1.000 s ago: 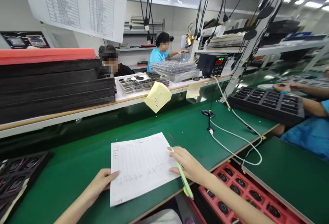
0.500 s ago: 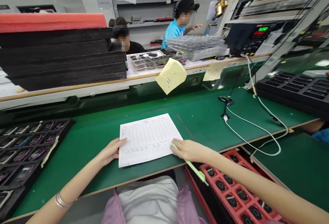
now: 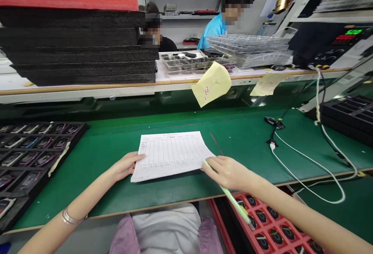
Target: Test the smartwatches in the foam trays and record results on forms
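Note:
A printed form sheet (image 3: 171, 155) lies flat on the green bench mat (image 3: 233, 141) in front of me. My left hand (image 3: 126, 165) rests on the sheet's lower left corner, fingers lying loosely on the paper. My right hand (image 3: 227, 172) touches the sheet's lower right corner and is closed around a light green pen (image 3: 230, 197), which slants down past the bench edge.
A black tray of small devices (image 3: 32, 149) sits at left. A red tray of round parts (image 3: 271, 223) is below the bench at right. White cable (image 3: 309, 164) loops on the mat. Black foam stacks (image 3: 78, 48), clear trays (image 3: 250, 49) and two people are behind the far shelf.
The view has tilted down and shifted right. Both hands stay on the sheet's corners; the sheet has turned slightly and the pen stays in my right hand.

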### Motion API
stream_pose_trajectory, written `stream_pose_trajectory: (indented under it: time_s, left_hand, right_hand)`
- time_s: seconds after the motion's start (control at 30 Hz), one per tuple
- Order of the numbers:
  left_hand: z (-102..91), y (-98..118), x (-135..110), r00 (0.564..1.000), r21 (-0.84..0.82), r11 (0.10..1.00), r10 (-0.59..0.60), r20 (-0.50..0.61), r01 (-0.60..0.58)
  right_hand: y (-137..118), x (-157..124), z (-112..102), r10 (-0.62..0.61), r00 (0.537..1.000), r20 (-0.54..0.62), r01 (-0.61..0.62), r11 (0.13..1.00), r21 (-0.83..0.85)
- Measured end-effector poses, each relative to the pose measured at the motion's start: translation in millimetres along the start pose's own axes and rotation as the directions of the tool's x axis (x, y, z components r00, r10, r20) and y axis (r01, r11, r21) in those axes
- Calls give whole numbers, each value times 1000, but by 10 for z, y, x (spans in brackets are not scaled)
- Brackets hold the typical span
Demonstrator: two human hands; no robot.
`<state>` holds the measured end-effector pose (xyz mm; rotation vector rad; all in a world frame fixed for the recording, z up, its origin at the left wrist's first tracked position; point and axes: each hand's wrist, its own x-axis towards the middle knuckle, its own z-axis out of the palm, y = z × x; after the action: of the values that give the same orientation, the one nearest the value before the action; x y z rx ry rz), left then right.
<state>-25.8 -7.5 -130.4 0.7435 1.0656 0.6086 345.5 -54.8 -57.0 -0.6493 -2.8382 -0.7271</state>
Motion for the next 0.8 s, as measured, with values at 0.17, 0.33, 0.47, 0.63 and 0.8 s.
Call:
stream_pose_trajectory:
  time_s: [0.17,0.33,0.47,0.63,0.8]
  left_hand:
    - [-57,59,-45,997,-9,999,36,66,-36]
    - [-67,54,-88,994,-6,999,32,107,-31]
    - [-81,61,-86,996,20,1000,6,88,-7]
    - [-28,140,-138,996,19,999,-31,86,30]
    - [-22,-3,-226,995,28,995,-95,-37,96]
  right_hand:
    - [74,63,105,-69,997,-21,72,983,167]
    - [20,36,317,-119,989,82,89,947,308]
    - [-22,27,343,-142,984,111,93,926,367]
    - [61,27,288,-135,983,123,74,911,405]
    - [10,12,207,-138,953,269,8,900,435]
